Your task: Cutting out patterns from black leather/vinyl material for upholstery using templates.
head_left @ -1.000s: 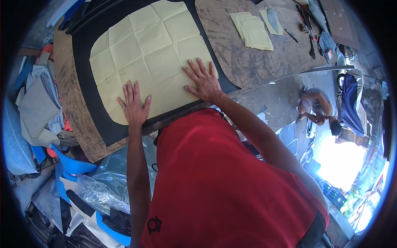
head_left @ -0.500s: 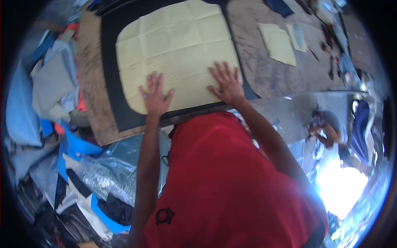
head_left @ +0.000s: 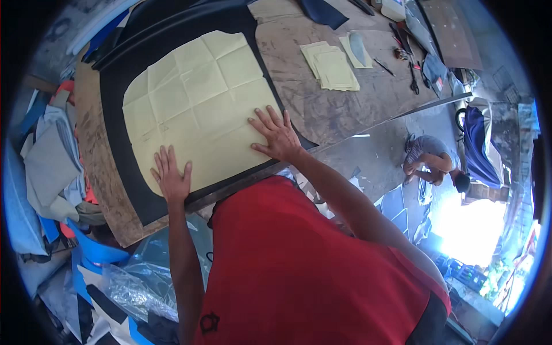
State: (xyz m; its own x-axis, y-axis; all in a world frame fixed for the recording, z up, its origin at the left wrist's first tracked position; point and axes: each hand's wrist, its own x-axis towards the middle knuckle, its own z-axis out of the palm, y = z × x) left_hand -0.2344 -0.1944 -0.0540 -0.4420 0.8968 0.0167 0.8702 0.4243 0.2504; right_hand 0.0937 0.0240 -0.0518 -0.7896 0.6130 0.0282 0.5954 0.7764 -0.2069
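Note:
A large creased sheet of pale yellow paper (head_left: 198, 109), cut with rounded corners, lies over black sheet material (head_left: 115, 129) on the worktable. My left hand (head_left: 172, 175) rests flat on the paper's near left corner, fingers spread. Close to the paper's right edge, my right hand (head_left: 276, 135) also lies flat, its fingers apart. Neither hand grips anything. Black material shows as a border around the paper, and its far part is folded or rolled up.
On the brown table (head_left: 322, 115), smaller yellow paper pieces (head_left: 333, 69) are stacked at the right, near a pen (head_left: 384, 67) and scissors (head_left: 414, 80). Piled fabric (head_left: 54, 161) stands at the left. Clear plastic sheeting (head_left: 149, 282) lies below. A person (head_left: 434, 158) crouches on the floor at the right.
My view has turned, so the table and paper now appear lower and further left. Both hands stay flat on the paper; the left seems nearer its corner edge.

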